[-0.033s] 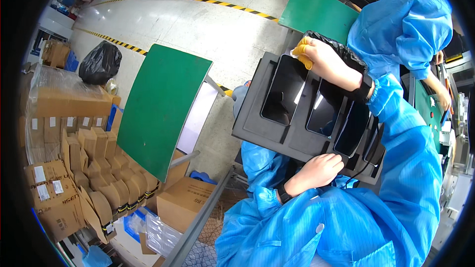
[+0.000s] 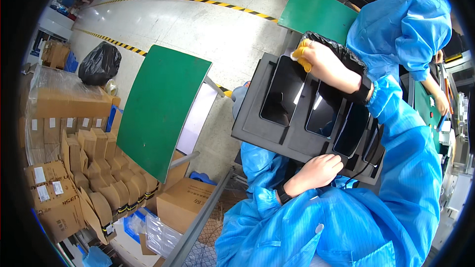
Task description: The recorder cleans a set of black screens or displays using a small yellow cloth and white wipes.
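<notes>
Possibly the weak point at the far left is the gray foam tray (image 2: 250,121) itself: what bears it is mostly hidden, and neither hand steadies that side, so uneven pressure might tip it and shift the 3 clearly visible smartphones. The leftmost smartphone (image 2: 283,94) lies face up in the tray, its glossy screen exposed; grit under the fingers could scratch it.

At its upper end is the right hand (image 2: 329,66), fingers bent and bunched around yellow material (image 2: 300,53). I cannot tell whether this is cloth or finger covers, nor whether the hand is clamped on anything. A hard push there could nudge the smartphone out of line.

Below, the left hand (image 2: 316,173) rests at the tray's near edge, fingers together and loosely curled; any grip underneath is hidden. If it slipped, the tray could swing.

The middle smartphone (image 2: 324,111) lies below the right wrist, where a dropped black wristband (image 2: 365,90) might knock it. Farther right, the 3rd smartphone (image 2: 352,131) lies near the sleeve (image 2: 405,133), and a black cable (image 2: 362,169) crosses the tray's edge; if snagged, it could drag things along.
</notes>
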Tool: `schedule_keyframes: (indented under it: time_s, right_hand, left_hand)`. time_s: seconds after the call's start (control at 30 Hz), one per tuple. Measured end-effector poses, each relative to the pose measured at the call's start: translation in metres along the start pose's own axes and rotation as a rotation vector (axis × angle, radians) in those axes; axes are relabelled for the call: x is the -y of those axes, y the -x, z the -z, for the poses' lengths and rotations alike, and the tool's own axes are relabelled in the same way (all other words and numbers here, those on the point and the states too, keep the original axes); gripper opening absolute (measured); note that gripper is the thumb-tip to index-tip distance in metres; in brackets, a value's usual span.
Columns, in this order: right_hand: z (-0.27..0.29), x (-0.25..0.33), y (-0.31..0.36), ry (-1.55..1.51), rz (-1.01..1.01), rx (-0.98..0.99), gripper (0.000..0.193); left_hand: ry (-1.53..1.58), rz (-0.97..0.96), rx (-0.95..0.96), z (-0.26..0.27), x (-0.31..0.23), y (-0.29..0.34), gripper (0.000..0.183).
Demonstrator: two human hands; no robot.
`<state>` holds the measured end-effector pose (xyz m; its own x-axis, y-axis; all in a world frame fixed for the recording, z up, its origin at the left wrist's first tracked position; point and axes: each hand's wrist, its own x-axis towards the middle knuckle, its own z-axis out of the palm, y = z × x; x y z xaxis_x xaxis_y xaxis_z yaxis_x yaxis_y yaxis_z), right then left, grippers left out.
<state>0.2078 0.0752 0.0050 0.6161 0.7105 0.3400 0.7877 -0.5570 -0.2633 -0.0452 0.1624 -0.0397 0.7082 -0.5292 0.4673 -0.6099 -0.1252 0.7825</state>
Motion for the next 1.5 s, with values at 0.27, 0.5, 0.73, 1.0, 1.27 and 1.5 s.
schedule_keyframes:
  time_s: [0.27, 0.5, 0.73, 1.0, 1.27, 1.5]
  right_hand:
    - [-0.011, 0.093, 0.045, -0.395, 0.072, 0.266, 0.02]
    - [0.016, 0.059, 0.029, -0.243, 0.038, 0.14, 0.023]
    - [-0.003, 0.047, 0.047, -0.217, 0.054, 0.113, 0.022]
    - [0.004, 0.053, 0.023, -0.313, 0.23, 0.069, 0.015]
    - [-0.017, 0.067, 0.009, -0.188, 0.156, 0.137, 0.015]
    - [-0.032, 0.114, 0.015, -0.223, 0.441, 0.296, 0.013]
  left_hand:
    - [-0.046, 0.0, 0.045, 0.0, -0.001, 0.001, 0.012]
    - [-0.071, 0.007, 0.049, 0.0, -0.002, 0.001, 0.011]
    - [-0.073, 0.004, 0.093, 0.0, 0.0, -0.004, 0.01]
    - [-0.087, 0.008, 0.051, 0.001, -0.002, -0.003, 0.011]
    - [-0.042, 0.0, 0.043, 0.0, -0.001, -0.003, 0.012]
    - [-0.076, -0.007, 0.044, 0.001, -0.001, -0.003, 0.012]
